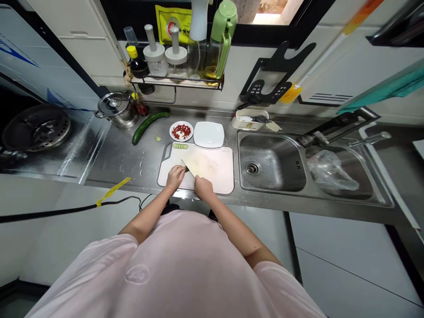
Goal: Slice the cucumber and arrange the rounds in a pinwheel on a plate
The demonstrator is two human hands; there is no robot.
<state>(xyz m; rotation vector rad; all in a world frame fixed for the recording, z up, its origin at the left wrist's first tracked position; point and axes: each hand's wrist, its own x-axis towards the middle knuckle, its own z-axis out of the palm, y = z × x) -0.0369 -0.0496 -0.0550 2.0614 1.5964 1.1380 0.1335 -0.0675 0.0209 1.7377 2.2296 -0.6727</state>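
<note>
My left hand [175, 176] rests on the white cutting board [222, 173], with its fingers around a short dark green cucumber piece [186, 169]. My right hand [203, 187] grips the handle of a wide pale cleaver [200, 164], whose blade stands right beside that piece. Several cut cucumber slices [180, 146] lie in a row at the board's far edge. One loose slice [158, 138] sits on the steel counter. A longer cucumber [149, 127] lies farther left, near a plate of chopped red chili [181, 130] and an empty white plate [208, 134].
A steel pot [117, 110] stands left of the board, beyond it a gas burner [36, 128]. A steel double sink [271, 162] lies to the right, with a plastic bag [331, 170] in its far basin. A bottle shelf [175, 82] runs along the back.
</note>
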